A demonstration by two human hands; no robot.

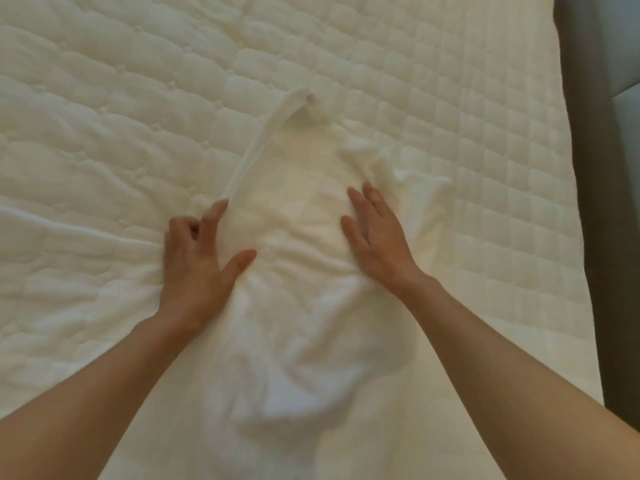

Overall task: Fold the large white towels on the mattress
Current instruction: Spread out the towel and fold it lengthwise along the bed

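White terry cloth, the towel (294, 209) lies rumpled in the middle of the mattress (104, 98), nearer its right side than its left. It is barely set off from the quilted cover beneath by its softer, unstitched surface. Its shape is uneven: broad and bunched at the near end, where it heaps into rounded folds between the forearms, and narrowing toward a small raised peak at the far end. A thick hemmed edge, turned over on itself, runs from that peak down the left side. On the right a loose flap spreads out flat over the quilting. Across the middle the cloth is smoother, with a faint woven band, and short creases gather between the two hands.

Left hand (197, 261) rests on the towel's left edge where the hemmed edge ends. Its forefinger and thumb lie stretched out on the cloth, the other fingers are curled under, and I cannot tell whether those grasp any fabric. Long wrinkles run away from it to the left.

Right hand (377, 237) lies palm down on the towel's right half, fingers straight and close together, pressing flat and grasping nothing.

Along the right of the mattress runs a grey strip (595, 168).
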